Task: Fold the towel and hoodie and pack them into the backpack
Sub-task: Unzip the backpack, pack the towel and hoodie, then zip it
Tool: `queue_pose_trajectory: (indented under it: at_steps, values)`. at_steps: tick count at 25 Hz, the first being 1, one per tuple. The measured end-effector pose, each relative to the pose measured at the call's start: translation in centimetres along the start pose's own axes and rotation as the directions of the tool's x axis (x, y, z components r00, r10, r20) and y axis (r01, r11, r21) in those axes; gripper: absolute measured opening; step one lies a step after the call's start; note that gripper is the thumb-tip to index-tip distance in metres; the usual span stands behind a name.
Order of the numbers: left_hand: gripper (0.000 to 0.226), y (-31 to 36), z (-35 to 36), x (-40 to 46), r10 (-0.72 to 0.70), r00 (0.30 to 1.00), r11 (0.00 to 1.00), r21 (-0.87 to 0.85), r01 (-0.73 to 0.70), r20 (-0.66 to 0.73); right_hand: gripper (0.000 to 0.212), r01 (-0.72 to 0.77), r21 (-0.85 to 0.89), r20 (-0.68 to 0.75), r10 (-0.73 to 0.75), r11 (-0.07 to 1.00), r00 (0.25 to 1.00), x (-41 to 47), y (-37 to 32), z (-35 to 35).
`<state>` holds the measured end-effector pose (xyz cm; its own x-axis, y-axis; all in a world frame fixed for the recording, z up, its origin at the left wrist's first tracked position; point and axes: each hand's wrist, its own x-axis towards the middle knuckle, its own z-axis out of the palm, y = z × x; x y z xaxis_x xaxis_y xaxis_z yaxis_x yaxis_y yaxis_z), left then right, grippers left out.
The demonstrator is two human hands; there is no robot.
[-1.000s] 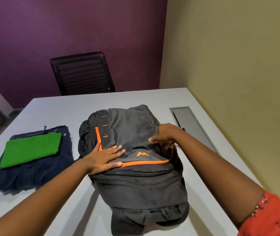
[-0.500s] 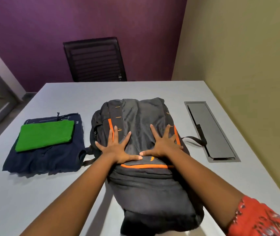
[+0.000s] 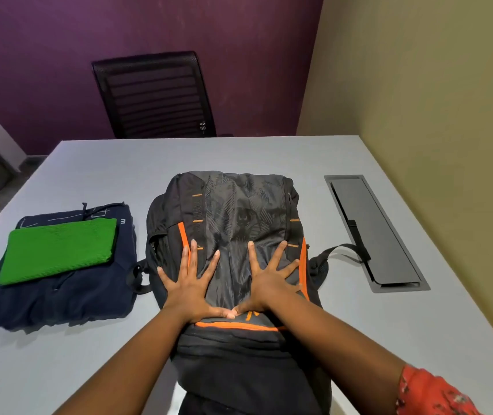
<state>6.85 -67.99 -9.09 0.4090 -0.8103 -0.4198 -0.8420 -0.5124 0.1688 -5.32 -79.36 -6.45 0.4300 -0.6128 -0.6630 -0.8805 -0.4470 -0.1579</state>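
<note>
While the backpack (image 3: 236, 265) lies flat on its back in the middle of the table (image 3: 269, 154), running from the near edge toward the far one, both hands press down on its front panel. It is dark grey and black with orange piping and a few short orange stitches along its sides, and no open zip shows from the head view. Its left hand (image 3: 189, 284) lies palm down with the fingers straight and spread wide, holding nothing; the right hand (image 3: 269, 278) lies the same way just beside it, fingers fanned out flat, and the two thumb tips touch just above the orange band that crosses the pack. One black strap (image 3: 339, 250) trails off the pack's right side onto the table toward a dark rectangular panel (image 3: 374, 232) set into the tabletop near the right edge. Near the left edge, well apart from the hands, the navy hoodie (image 3: 59, 295) lies folded, its drawstring showing at the far side, and the green towel (image 3: 59, 250) sits folded on top of it, tilted slightly. Part of a red patterned sleeve (image 3: 430, 393) shows at the right arm. Behind the far edge stands a black chair (image 3: 155, 94) against a purple wall, and a tan wall runs along the right.
</note>
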Motion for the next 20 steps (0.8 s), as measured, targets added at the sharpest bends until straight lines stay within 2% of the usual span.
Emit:
queue_pose_trajectory:
  at_steps: [6,14,17,20]
  values:
    - [0.126,-1.6,-2.0,2.9,-0.003,1.000,0.998,0.065,0.001,0.028,0.145,-0.046,0.045,-0.011,0.047,0.998,0.999,2.9,-2.1,-1.1]
    - [0.124,-2.9,-3.9,6.5,-0.022,0.998,0.992,0.122,0.015,0.058,0.143,-0.020,0.083,-0.058,0.025,0.996,0.998,5.8,-3.8,-2.7]
    - [0.124,-2.9,-4.3,6.9,-0.023,0.995,0.991,0.135,0.010,0.093,0.140,-0.003,0.071,-0.088,0.010,0.997,0.996,5.8,-3.7,-2.6]
    - [0.124,-2.7,-4.7,6.5,-0.024,0.987,0.989,0.146,0.001,0.157,0.133,-0.002,0.036,-0.059,0.004,0.999,0.998,4.8,-3.3,-2.2]
